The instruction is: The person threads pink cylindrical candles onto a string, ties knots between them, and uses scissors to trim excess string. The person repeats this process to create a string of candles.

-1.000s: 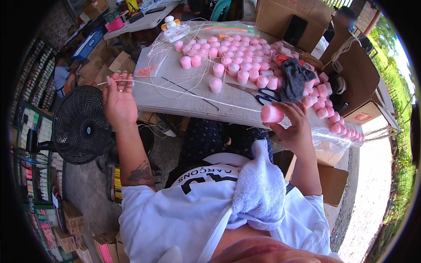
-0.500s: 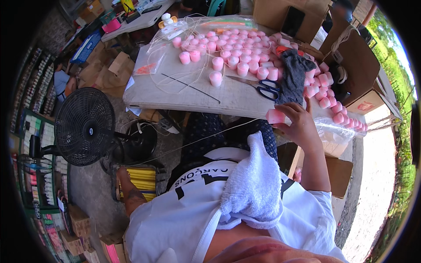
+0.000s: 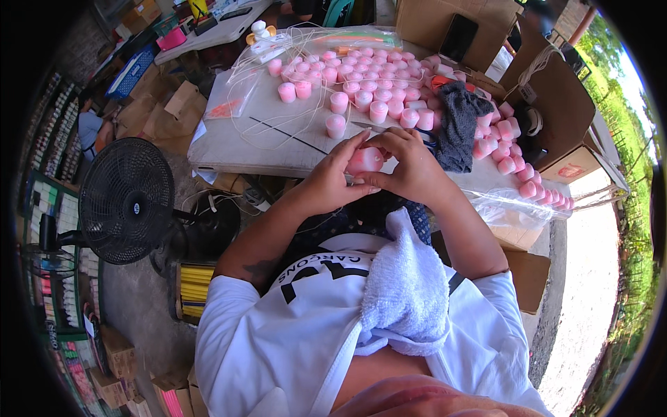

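A pink votive candle (image 3: 365, 161) is held in front of the table edge between my two hands. My left hand (image 3: 326, 182) has its fingers closed around the candle's left side. The fingers and thumb of my right hand (image 3: 411, 167) grip it from the right and partly cover it. Several rows of pink and white candles (image 3: 379, 111) stand on the table just beyond. Scissors (image 3: 373, 128) lie behind my right hand, which hides most of them. A thin dark rod (image 3: 286, 134) rests to the left, and a dark grey cloth (image 3: 458, 119) to the right.
More candles (image 3: 504, 149) lie in a loose heap on the right of the white table (image 3: 240, 142). Thin cord (image 3: 244, 132) loops across its left part. An open cardboard box (image 3: 556, 104) stands at the right. A black fan (image 3: 128, 201) and yellow sticks (image 3: 194, 288) are at the left.
My left hand has come up from low on the left to the candle. My right hand has carried the candle leftward, and both hands now hold it.
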A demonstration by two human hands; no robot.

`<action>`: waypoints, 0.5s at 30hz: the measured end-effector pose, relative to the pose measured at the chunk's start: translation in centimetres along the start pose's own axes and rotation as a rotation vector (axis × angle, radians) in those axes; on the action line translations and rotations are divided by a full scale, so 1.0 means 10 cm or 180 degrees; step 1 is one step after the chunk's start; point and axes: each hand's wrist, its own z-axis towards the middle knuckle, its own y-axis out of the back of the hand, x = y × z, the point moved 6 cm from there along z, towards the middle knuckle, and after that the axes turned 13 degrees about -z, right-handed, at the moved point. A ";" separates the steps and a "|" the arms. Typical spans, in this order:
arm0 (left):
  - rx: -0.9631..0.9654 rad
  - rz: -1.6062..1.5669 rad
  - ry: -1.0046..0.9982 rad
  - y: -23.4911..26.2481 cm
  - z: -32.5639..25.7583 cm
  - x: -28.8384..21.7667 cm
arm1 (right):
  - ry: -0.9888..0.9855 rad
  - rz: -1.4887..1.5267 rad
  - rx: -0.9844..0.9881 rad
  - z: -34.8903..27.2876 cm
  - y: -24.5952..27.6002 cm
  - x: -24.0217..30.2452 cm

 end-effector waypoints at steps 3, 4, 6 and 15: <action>-0.0152 -0.0665 0.0133 -0.10 0.04 0.19 | 0.0002 0.0178 -0.0013 -0.03 0.06 -0.05; -0.0218 -0.0872 0.0190 -0.11 0.03 0.22 | -0.0282 0.0377 -0.0110 -0.04 0.07 -0.18; -0.0335 -0.0709 0.0334 -0.09 0.00 0.25 | -0.0855 0.0779 -0.0309 -0.08 0.04 -0.56; -0.0516 -0.0723 -0.0101 -0.03 -0.06 0.18 | -0.1090 -0.1465 0.0587 -0.24 -0.49 -1.27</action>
